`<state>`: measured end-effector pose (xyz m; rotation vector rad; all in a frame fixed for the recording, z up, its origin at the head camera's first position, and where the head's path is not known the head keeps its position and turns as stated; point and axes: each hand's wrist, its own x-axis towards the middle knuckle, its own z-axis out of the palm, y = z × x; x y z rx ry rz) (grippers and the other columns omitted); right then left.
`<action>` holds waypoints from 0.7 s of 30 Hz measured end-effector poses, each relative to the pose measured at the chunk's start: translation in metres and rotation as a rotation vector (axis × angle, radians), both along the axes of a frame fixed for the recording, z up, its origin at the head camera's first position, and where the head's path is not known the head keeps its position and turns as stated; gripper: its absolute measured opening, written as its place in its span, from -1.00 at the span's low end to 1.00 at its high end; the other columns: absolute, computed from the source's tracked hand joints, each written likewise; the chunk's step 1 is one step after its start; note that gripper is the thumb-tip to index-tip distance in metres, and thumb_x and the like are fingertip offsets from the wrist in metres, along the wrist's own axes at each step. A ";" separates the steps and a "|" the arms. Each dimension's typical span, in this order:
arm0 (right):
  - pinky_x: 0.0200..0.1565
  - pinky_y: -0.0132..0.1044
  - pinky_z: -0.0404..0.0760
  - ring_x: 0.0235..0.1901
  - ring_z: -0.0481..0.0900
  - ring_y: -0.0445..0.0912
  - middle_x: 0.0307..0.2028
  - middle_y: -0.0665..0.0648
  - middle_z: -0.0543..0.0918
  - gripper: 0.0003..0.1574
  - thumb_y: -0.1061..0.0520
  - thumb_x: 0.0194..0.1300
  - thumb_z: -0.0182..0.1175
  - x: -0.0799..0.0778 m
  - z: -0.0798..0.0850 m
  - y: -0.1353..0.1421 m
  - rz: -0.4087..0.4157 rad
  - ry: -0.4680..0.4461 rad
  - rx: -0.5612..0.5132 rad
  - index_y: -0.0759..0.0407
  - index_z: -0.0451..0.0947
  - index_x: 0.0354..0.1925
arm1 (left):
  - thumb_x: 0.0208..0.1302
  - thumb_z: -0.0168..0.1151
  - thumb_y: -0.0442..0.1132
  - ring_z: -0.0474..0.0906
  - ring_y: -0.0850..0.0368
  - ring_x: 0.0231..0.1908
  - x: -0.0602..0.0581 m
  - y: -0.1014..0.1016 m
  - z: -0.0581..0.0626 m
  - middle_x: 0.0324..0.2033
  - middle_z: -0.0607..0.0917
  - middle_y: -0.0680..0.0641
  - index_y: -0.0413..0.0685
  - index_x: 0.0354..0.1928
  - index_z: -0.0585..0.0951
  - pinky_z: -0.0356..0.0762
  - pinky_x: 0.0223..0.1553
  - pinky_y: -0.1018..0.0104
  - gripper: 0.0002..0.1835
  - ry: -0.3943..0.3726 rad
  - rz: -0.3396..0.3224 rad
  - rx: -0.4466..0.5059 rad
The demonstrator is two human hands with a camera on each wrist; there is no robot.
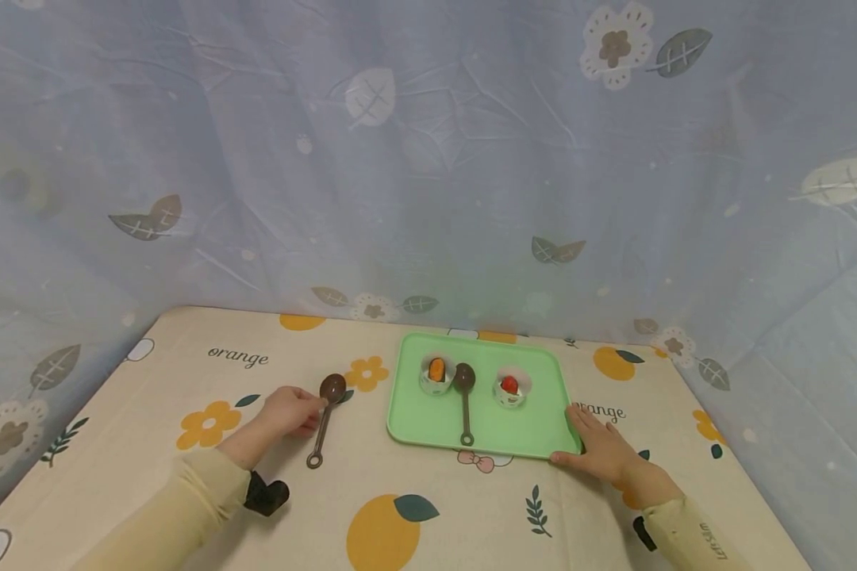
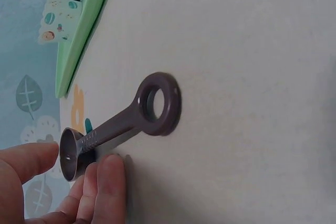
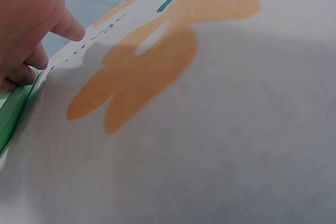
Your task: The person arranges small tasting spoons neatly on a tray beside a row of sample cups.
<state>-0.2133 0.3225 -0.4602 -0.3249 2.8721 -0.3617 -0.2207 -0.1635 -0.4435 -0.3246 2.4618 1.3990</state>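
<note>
A brown measuring spoon (image 1: 320, 428) with a round bowl and a ring-ended handle lies on the tablecloth. At its bowl end is my left hand (image 1: 293, 412); in the left wrist view the thumb and fingers (image 2: 110, 182) stand on either side of the bowl, not closed round it. My right hand (image 1: 603, 448) rests at the near right corner of a green tray (image 1: 428, 432), fingers spread along its rim. On that tray lies a second brown spoon (image 1: 466, 408), between a paper cup (image 1: 436, 387) with an orange piece and another paper cup (image 1: 509, 400) with a red piece.
A cream tablecloth (image 1: 464, 515) printed with oranges, flowers and words covers the table. Behind it hangs a pale blue curtain (image 1: 428, 198) with leaf prints, close to the table's far edge. Black straps show at both wrists.
</note>
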 end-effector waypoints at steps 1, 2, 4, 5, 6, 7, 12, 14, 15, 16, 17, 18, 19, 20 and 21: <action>0.29 0.35 -0.07 0.38 -0.02 0.31 0.40 0.40 0.03 0.29 -0.44 0.09 0.14 0.000 0.000 0.000 0.001 0.001 -0.003 0.39 -0.07 0.40 | 0.29 0.05 -0.22 0.60 0.09 -0.39 0.000 0.000 -0.001 -0.34 0.59 -0.26 -0.52 -0.07 0.46 0.65 -0.34 0.31 -0.61 0.004 -0.004 0.005; 0.29 0.36 -0.07 0.38 -0.02 0.31 0.40 0.40 0.03 0.29 -0.44 0.09 0.14 0.000 0.001 0.000 0.001 0.002 -0.005 0.39 -0.07 0.40 | 0.28 0.06 -0.23 0.60 0.10 -0.40 0.000 0.001 -0.001 -0.36 0.59 -0.25 -0.53 -0.07 0.47 0.65 -0.35 0.31 -0.61 0.010 -0.009 0.003; 0.29 0.35 -0.07 0.38 -0.02 0.31 0.40 0.40 0.02 0.29 -0.43 0.09 0.14 0.001 0.001 0.000 0.002 0.004 -0.010 0.39 -0.08 0.40 | 0.26 0.09 -0.26 0.60 0.11 -0.42 -0.001 0.002 -0.003 -0.39 0.60 -0.24 -0.52 -0.09 0.49 0.65 -0.37 0.32 -0.63 0.016 -0.011 -0.002; 0.29 0.36 -0.07 0.38 -0.03 0.31 0.40 0.40 0.02 0.29 -0.43 0.09 0.14 0.001 0.001 0.000 0.002 0.005 -0.013 0.39 -0.08 0.40 | 0.24 0.10 -0.27 0.59 0.12 -0.43 -0.002 0.003 -0.004 -0.40 0.60 -0.22 -0.51 -0.11 0.50 0.65 -0.38 0.32 -0.65 0.017 -0.011 -0.008; 0.29 0.36 -0.08 0.38 -0.03 0.31 0.40 0.40 0.02 0.29 -0.43 0.09 0.14 0.001 0.001 -0.001 0.002 0.005 -0.016 0.39 -0.08 0.40 | 0.23 0.12 -0.28 0.58 0.12 -0.44 -0.002 0.004 -0.005 -0.41 0.60 -0.21 -0.50 -0.12 0.51 0.65 -0.39 0.33 -0.67 0.015 -0.010 -0.019; 0.29 0.36 -0.08 0.38 -0.03 0.32 0.40 0.40 0.01 0.29 -0.43 0.10 0.14 0.001 0.001 0.000 0.004 0.005 -0.016 0.40 -0.09 0.40 | 0.22 0.14 -0.29 0.57 0.12 -0.44 -0.002 0.005 -0.006 -0.42 0.60 -0.20 -0.48 -0.14 0.51 0.64 -0.40 0.33 -0.69 0.015 -0.009 -0.030; 0.31 0.34 -0.09 0.39 -0.04 0.30 0.41 0.40 0.00 0.29 -0.42 0.11 0.14 0.002 0.002 -0.001 -0.001 -0.003 -0.022 0.40 -0.11 0.41 | 0.20 0.17 -0.35 0.52 0.11 -0.45 -0.003 0.008 -0.007 -0.43 0.58 -0.18 -0.43 -0.19 0.53 0.61 -0.44 0.36 -0.77 0.010 -0.012 -0.092; 0.31 0.33 -0.09 0.39 -0.04 0.30 0.41 0.40 0.00 0.29 -0.42 0.11 0.13 0.003 0.002 -0.001 -0.003 -0.007 -0.017 0.40 -0.12 0.41 | 0.21 0.16 -0.36 0.52 0.11 -0.45 -0.003 0.010 -0.007 -0.41 0.59 -0.19 -0.43 -0.18 0.54 0.61 -0.44 0.37 -0.78 0.008 -0.012 -0.103; 0.32 0.33 -0.09 0.39 -0.04 0.30 0.41 0.40 -0.01 0.30 -0.43 0.11 0.13 0.003 0.002 -0.001 -0.003 -0.008 -0.013 0.40 -0.12 0.41 | 0.21 0.16 -0.36 0.52 0.11 -0.45 -0.003 0.010 -0.006 -0.41 0.59 -0.19 -0.43 -0.18 0.54 0.61 -0.44 0.37 -0.78 0.005 -0.010 -0.103; 0.32 0.32 -0.10 0.39 -0.05 0.29 0.41 0.40 -0.01 0.30 -0.43 0.11 0.12 0.003 0.002 -0.002 -0.005 -0.012 -0.011 0.40 -0.13 0.41 | 0.21 0.16 -0.36 0.52 0.11 -0.44 -0.003 0.011 -0.006 -0.40 0.59 -0.20 -0.43 -0.18 0.54 0.61 -0.43 0.36 -0.77 0.002 -0.009 -0.106; 0.32 0.32 -0.10 0.39 -0.05 0.29 0.41 0.40 -0.01 0.31 -0.44 0.11 0.12 0.003 0.002 -0.001 -0.006 -0.013 -0.009 0.40 -0.13 0.41 | 0.21 0.16 -0.36 0.52 0.10 -0.44 -0.003 0.012 -0.005 -0.40 0.59 -0.20 -0.43 -0.17 0.53 0.62 -0.43 0.36 -0.77 -0.001 -0.010 -0.108; 0.32 0.32 -0.10 0.39 -0.05 0.29 0.41 0.40 -0.01 0.31 -0.44 0.11 0.12 0.003 0.002 -0.001 -0.007 -0.014 -0.007 0.40 -0.13 0.41 | 0.22 0.15 -0.36 0.52 0.11 -0.44 -0.003 0.012 -0.005 -0.40 0.59 -0.20 -0.44 -0.17 0.53 0.62 -0.43 0.36 -0.77 -0.003 -0.013 -0.107; 0.32 0.32 -0.10 0.39 -0.05 0.29 0.41 0.40 -0.02 0.31 -0.44 0.11 0.11 0.003 0.002 -0.001 -0.008 -0.015 -0.006 0.41 -0.13 0.41 | 0.22 0.15 -0.36 0.52 0.10 -0.44 -0.003 0.012 -0.004 -0.40 0.59 -0.20 -0.44 -0.17 0.53 0.62 -0.42 0.36 -0.77 -0.006 -0.014 -0.106; 0.32 0.31 -0.10 0.39 -0.05 0.29 0.41 0.40 -0.02 0.31 -0.44 0.11 0.11 0.003 0.002 -0.002 -0.009 -0.016 -0.007 0.41 -0.13 0.41 | 0.22 0.15 -0.36 0.52 0.10 -0.44 -0.002 0.013 -0.003 -0.40 0.59 -0.20 -0.44 -0.17 0.53 0.62 -0.42 0.36 -0.77 -0.009 -0.014 -0.106; 0.33 0.31 -0.10 0.39 -0.05 0.29 0.41 0.40 -0.02 0.31 -0.44 0.11 0.11 0.003 0.003 -0.002 -0.008 -0.017 -0.008 0.41 -0.13 0.41 | 0.22 0.15 -0.36 0.52 0.10 -0.44 -0.002 0.013 -0.003 -0.41 0.59 -0.20 -0.45 -0.17 0.52 0.62 -0.42 0.36 -0.77 -0.011 -0.016 -0.106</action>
